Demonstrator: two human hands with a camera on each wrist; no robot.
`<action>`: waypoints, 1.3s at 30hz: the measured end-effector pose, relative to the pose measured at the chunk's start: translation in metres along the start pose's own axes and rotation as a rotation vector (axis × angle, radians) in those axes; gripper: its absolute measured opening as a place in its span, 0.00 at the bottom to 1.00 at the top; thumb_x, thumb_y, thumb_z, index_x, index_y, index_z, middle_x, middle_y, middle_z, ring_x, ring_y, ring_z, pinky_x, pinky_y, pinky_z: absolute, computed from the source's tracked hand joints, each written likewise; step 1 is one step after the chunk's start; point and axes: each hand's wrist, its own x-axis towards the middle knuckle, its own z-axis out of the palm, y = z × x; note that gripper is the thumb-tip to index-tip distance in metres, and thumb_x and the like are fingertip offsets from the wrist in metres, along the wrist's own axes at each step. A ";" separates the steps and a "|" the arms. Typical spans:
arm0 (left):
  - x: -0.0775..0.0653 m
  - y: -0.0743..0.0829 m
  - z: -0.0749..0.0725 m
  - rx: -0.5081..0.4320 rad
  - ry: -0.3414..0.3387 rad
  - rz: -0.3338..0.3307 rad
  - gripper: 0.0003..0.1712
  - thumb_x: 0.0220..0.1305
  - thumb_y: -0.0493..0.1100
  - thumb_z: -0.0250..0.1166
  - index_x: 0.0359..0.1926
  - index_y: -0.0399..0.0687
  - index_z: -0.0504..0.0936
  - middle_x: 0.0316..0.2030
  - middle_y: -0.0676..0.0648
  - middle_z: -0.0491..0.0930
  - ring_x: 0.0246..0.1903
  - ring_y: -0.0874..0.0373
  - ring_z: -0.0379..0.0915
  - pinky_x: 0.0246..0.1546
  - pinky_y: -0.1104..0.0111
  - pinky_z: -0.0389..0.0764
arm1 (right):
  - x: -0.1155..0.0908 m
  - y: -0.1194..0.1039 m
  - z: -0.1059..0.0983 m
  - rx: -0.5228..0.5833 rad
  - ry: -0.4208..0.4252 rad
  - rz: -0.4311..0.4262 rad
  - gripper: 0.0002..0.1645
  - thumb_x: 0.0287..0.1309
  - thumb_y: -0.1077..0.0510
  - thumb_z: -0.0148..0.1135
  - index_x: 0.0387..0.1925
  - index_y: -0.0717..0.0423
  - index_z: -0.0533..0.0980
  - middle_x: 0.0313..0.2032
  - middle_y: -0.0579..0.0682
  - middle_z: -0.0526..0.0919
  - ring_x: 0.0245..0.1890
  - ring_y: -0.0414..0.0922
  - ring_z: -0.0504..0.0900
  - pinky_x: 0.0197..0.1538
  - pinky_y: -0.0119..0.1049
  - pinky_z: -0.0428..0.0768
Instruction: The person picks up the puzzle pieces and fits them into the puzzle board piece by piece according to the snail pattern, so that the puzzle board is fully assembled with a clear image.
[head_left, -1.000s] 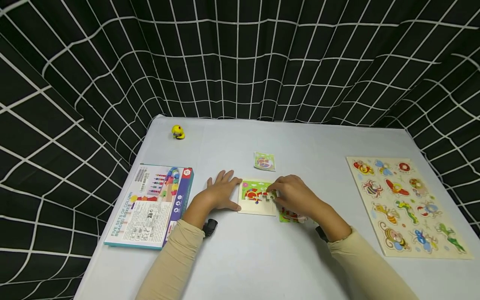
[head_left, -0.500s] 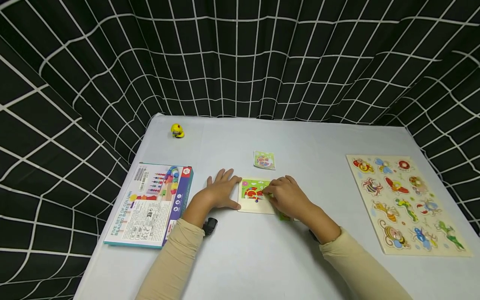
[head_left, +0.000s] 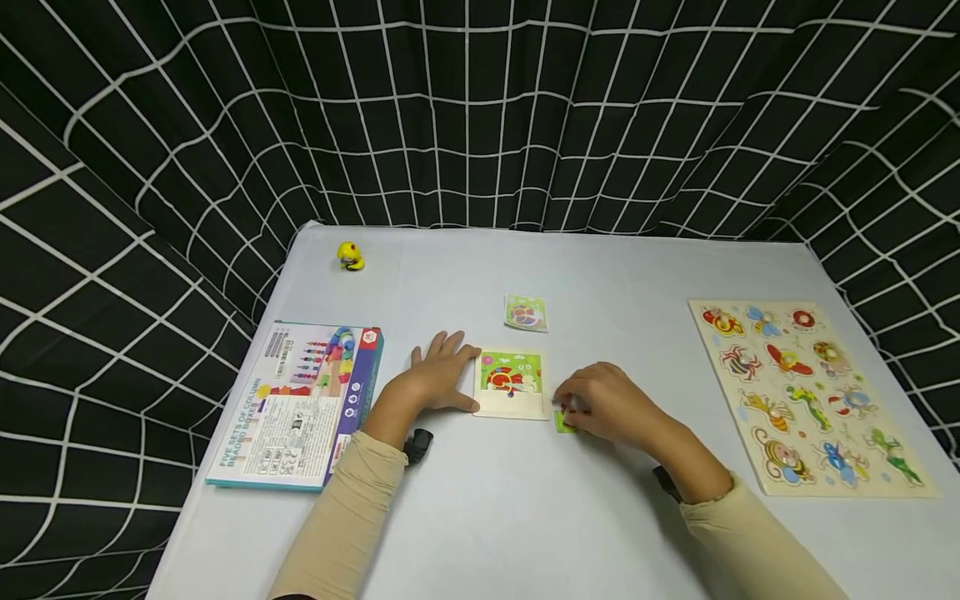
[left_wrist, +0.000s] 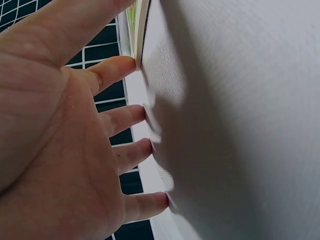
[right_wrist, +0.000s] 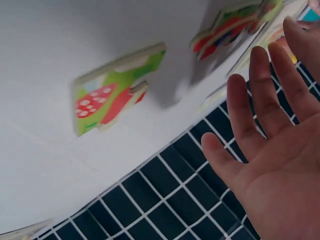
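A small wooden tray puzzle [head_left: 513,406] lies flat in the middle of the head view, its upper part filled with a green and red picture and its lower strip bare wood. My left hand [head_left: 438,379] is spread at its left side, thumb and index fingertip against the edge. Right of the tray, my right hand [head_left: 611,404] hovers low over loose puzzle pieces, partly hiding them. In the right wrist view its fingers are apart and relaxed. One green piece with a red, white-spotted shape [right_wrist: 115,95] lies there; another red piece [right_wrist: 232,30] sits near the fingertips.
A small picture card [head_left: 526,312] lies beyond the tray. A beaded-toy box [head_left: 300,408] stands left, and a wooden insect puzzle board [head_left: 806,400] lies right. A yellow toy figure [head_left: 350,256] is at the back left. Black gridded cloth [head_left: 465,117] surrounds the table.
My right hand has let go of a puzzle piece, which now sits in the tray's upper right, and has moved right to the loose pieces. My left hand has stayed at the tray's edge.
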 end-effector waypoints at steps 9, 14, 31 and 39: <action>0.000 -0.001 -0.001 -0.012 -0.004 0.003 0.51 0.51 0.58 0.74 0.72 0.56 0.59 0.77 0.43 0.41 0.75 0.42 0.29 0.68 0.35 0.40 | -0.010 0.000 0.007 -0.044 -0.024 -0.002 0.15 0.41 0.58 0.78 0.34 0.49 0.83 0.29 0.38 0.79 0.34 0.38 0.73 0.56 0.52 0.71; 0.000 0.000 -0.003 -0.011 -0.009 0.001 0.52 0.50 0.58 0.74 0.72 0.56 0.59 0.77 0.43 0.41 0.75 0.42 0.29 0.68 0.35 0.40 | -0.008 0.001 0.005 -0.005 -0.052 -0.022 0.14 0.43 0.60 0.76 0.35 0.50 0.83 0.28 0.37 0.78 0.32 0.37 0.72 0.54 0.49 0.72; 0.000 0.000 -0.004 -0.014 -0.009 -0.001 0.51 0.51 0.59 0.73 0.72 0.55 0.60 0.77 0.42 0.41 0.75 0.41 0.30 0.68 0.36 0.41 | 0.051 -0.040 0.021 -0.026 -0.007 -0.161 0.12 0.50 0.56 0.73 0.39 0.50 0.84 0.39 0.44 0.84 0.44 0.44 0.79 0.62 0.52 0.68; 0.002 -0.002 -0.004 0.008 -0.017 -0.010 0.52 0.51 0.60 0.73 0.73 0.56 0.59 0.77 0.43 0.41 0.75 0.41 0.30 0.68 0.36 0.43 | 0.063 -0.051 0.029 -0.100 0.019 -0.159 0.08 0.51 0.57 0.72 0.36 0.48 0.84 0.40 0.45 0.84 0.49 0.48 0.79 0.64 0.60 0.65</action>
